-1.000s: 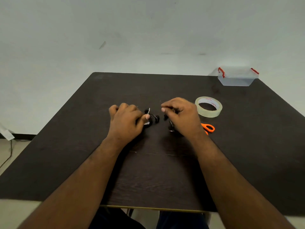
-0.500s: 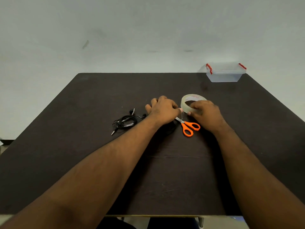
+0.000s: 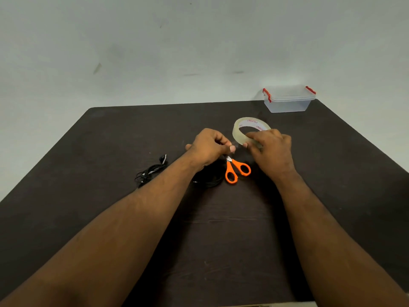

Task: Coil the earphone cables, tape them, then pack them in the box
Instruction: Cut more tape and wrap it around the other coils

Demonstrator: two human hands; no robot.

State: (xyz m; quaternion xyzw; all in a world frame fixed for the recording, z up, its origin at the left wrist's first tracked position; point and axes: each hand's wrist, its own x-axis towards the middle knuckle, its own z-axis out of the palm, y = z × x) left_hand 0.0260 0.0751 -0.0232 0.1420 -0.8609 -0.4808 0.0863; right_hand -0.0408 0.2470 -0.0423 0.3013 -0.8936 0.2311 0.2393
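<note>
Right hand (image 3: 271, 149) gripping tape roll (image 3: 245, 129), tilting it up off table (image 3: 110, 151). Left hand (image 3: 209, 145) pinching at roll's near edge with thumb and forefinger, likely on the tape end, though too clear to confirm. Hands close together, nearly touching. Orange scissors (image 3: 236, 171) lying just below hands. One earphone bundle (image 3: 152, 171) lying left of left forearm, loosely coiled. Second black coil (image 3: 212, 179) partly hiding under left wrist, beside scissors. Lidded clear box (image 3: 288, 100) with red clips sitting at far right corner, well apart.

Second earphone coil (image 3: 210, 179) under left forearm
</note>
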